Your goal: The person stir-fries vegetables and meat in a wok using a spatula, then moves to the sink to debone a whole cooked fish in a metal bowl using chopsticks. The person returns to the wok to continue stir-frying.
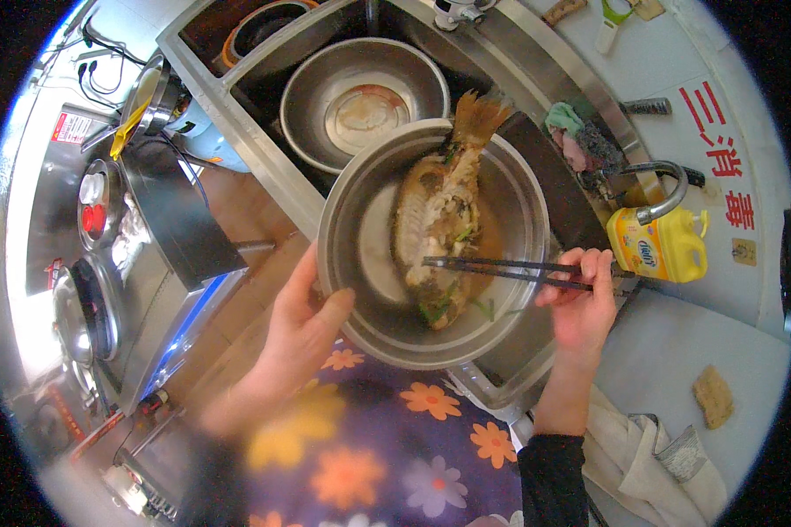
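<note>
My left hand (306, 316) grips the near-left rim of a stainless steel basin (369, 309), thumb over the edge. Inside lies a cooked whole fish (435, 211) with bits of green onion and some brownish liquid. Its tail (480, 118) sticks out past the basin's far rim. In my right hand (583, 296) is a pair of black chopsticks (501, 267), reaching over the right rim. Their tips touch or hover just over the fish's flesh; I cannot tell which. The basin is above the near part of a metal sink (273, 155).
Another steel basin (296, 125) with a little liquid sits in the sink. Along its right edge are cloths (577, 141), a curved faucet (675, 178) and a yellow detergent bottle (659, 247). A sponge (712, 395) lies on the right counter. A metal work counter (165, 290) stands left.
</note>
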### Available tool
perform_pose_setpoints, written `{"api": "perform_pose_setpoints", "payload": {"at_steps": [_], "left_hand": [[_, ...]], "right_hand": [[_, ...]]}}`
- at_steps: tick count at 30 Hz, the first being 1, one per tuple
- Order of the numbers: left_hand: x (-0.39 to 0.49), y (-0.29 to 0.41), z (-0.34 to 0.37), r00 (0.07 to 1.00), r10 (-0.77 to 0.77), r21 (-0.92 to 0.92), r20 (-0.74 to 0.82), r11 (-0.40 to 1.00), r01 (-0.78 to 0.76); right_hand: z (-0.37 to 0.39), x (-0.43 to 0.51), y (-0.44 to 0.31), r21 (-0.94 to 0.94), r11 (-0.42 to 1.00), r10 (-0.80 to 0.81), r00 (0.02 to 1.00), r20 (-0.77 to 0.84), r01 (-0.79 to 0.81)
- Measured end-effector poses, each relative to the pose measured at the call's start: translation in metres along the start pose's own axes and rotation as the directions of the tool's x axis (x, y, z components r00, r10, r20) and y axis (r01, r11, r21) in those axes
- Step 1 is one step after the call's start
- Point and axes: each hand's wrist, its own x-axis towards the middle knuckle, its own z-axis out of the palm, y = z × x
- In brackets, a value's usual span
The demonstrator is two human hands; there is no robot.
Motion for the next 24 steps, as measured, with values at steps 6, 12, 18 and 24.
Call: {"api": "perform_pose_setpoints", "payload": {"at_steps": [6, 12, 18, 24], "left_hand": [[0.002, 0.001, 0.001, 1.0, -0.009, 0.001, 0.003, 1.0, 0.009], [0.002, 0.0, 0.003, 1.0, 0.02, -0.024, -0.012, 1.0, -0.02], [0.006, -0.007, 0.005, 0.999, 0.046, -0.017, -0.014, 0.999, -0.046], [0.007, -0.016, 0.006, 0.992, 0.121, 0.074, -0.02, 0.99, -0.119]], "right_hand": [[0.008, -0.015, 0.003, -0.18, 0.981, -0.076, 0.997, 0.015, 0.078], [0.009, -0.026, -0.001, -0.255, 0.945, -0.173, 0.975, 0.137, 0.203], [0.022, -0.041, 0.007, -0.431, 0.858, -0.212, 0.957, 0.196, 0.279], [0.027, -0.04, 0.008, -0.532, 0.751, -0.261, 0.915, 0.307, 0.392]]}}
